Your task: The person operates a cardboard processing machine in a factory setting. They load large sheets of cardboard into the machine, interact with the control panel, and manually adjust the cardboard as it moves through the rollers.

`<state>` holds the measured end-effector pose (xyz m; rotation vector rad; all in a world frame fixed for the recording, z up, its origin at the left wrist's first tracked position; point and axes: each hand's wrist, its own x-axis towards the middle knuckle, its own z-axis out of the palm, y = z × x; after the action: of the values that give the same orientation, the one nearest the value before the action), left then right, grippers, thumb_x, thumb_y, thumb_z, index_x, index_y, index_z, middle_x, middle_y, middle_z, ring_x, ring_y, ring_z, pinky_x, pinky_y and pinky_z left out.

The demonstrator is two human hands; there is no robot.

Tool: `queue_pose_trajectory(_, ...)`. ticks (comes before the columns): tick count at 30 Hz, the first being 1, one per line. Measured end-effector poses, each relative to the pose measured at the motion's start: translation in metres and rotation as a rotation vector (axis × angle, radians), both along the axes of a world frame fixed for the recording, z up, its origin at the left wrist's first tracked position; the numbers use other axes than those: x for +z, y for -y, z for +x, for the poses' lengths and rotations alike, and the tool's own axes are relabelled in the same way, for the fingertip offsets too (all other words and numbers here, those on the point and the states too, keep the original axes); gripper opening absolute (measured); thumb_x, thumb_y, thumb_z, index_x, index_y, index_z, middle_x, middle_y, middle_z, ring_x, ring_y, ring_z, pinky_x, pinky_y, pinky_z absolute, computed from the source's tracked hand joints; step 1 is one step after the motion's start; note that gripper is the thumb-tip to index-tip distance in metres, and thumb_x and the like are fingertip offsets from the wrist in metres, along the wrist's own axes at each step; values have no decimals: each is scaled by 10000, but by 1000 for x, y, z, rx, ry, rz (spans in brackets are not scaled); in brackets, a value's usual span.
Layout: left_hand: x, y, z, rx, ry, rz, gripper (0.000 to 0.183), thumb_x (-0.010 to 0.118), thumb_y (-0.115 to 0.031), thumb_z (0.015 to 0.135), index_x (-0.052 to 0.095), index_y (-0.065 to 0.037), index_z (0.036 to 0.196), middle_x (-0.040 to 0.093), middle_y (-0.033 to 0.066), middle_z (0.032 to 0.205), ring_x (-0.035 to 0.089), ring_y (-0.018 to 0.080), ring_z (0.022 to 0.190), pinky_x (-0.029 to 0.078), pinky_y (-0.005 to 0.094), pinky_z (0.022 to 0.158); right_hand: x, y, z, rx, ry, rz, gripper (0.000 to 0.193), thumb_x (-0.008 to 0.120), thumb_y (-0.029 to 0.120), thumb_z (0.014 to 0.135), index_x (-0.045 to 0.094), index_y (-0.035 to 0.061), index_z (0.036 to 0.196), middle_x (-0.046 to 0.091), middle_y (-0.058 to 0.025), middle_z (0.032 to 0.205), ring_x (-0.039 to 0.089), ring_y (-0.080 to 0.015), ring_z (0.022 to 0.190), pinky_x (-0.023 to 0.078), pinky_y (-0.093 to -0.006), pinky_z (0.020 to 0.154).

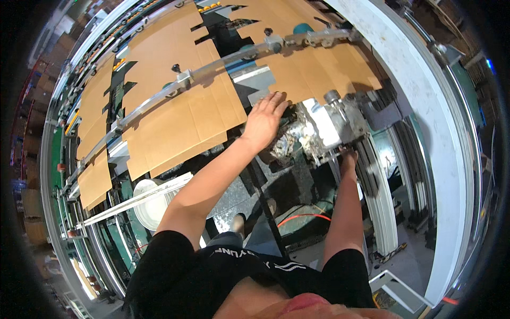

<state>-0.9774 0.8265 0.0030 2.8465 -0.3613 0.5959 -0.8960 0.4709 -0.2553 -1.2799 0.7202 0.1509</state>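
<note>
My left hand is stretched out with its fingers extended, near the metal plate between two brown cardboard sheets. It lies just left of a glue-crusted machine head with a white block and a round knob. One cardboard sheet reaches under the far side of this head. The other cardboard sheet lies to the left of my wrist. Below the machine head, my right hand reaches up against its near underside. The fingers there are mostly hidden, so what they touch cannot be made out.
A metal bar with rollers and clamps crosses above the cardboard. A white bucket stands at lower left behind a white rail. A broad white machine beam curves along the right. An orange hose lies low near my feet.
</note>
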Motion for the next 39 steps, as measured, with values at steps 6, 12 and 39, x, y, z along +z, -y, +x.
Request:
queue_pose_trajectory(6,-14,-14,8,91,19,55,408,567,-67,817,517,-57,1221,472,137,1333,408,315,1270,332,432,1058,-4,-1,4,82,151,87,184,607,43,798,619,79,978,652,-62,896,591,-223,760,468,-367,670)
queue_pose_trajectory(12,-16,-36,-18,125,17,29,433,569,-35,798,507,-65,1225,491,130,1303,425,311,1254,326,438,1063,59,-30,-15,120,204,-73,245,573,24,799,598,89,1034,616,-10,882,570,-165,791,451,-305,622)
queue_pose_trajectory(39,-18,3,-5,118,62,110,355,678,-172,752,594,-68,1081,561,88,998,537,289,912,487,401,755,66,-28,-25,135,591,-685,251,463,243,855,568,19,812,566,-54,701,498,-161,632,395,-316,587)
